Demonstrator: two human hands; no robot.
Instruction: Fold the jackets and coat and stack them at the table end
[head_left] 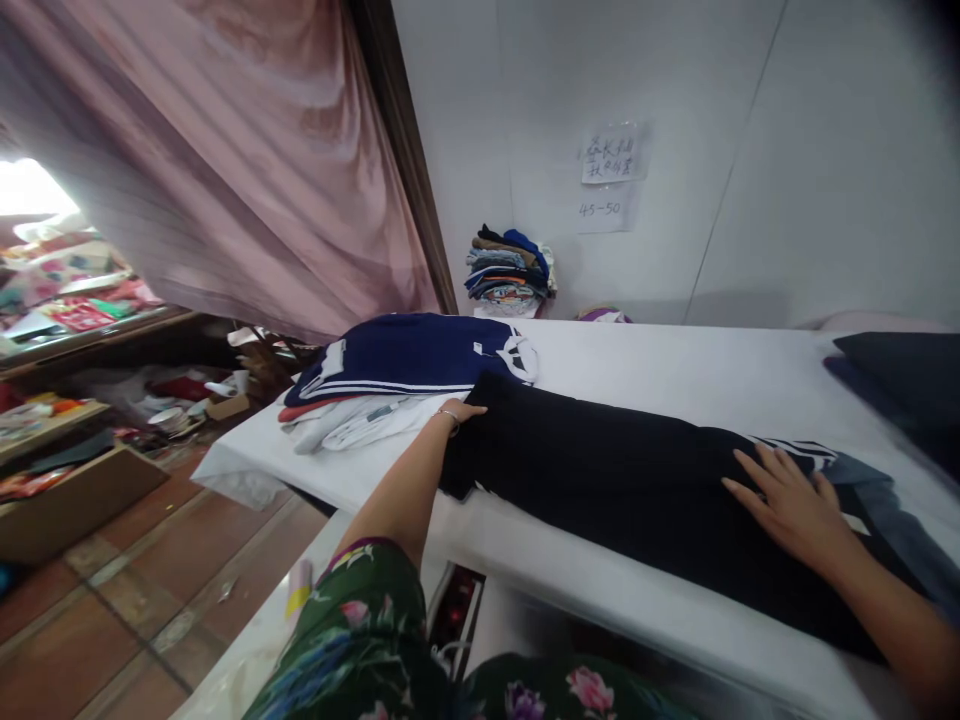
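The person's right hand (795,500) lies on a black garment (600,450) with its fingers loosely spread, pressed to the cloth rather than clenched around it. The left hand (463,410) touches the other end of the same garment; its fingers are partly hidden, so one cannot tell whether it pinches the fabric or only rests there. A band (451,420) circles the left wrist.

The black garment is stretched lengthwise along the near side of a white-covered table (675,370), between the two hands and running on beneath the right forearm. White stripes (806,452) show just beyond the right fingers, and a grey piece of cloth (870,485) lies beside them.

Just beyond the left hand, a navy garment (420,350) with white stripes and a white collar lies on top of white clothing (367,425). Dark folded clothes (907,385) sit at the table's right end. Behind the table rises a stack of folded clothes (510,265), near a pale wall (697,130) bearing two handwritten sheets, the lower one (600,210) reading "45-50".

To the left hangs a pink curtain (292,150). Below it, cardboard boxes (90,500) and scattered goods stand on a tiled floor (180,530). The wearer's sleeve (367,610) is green with flowers.
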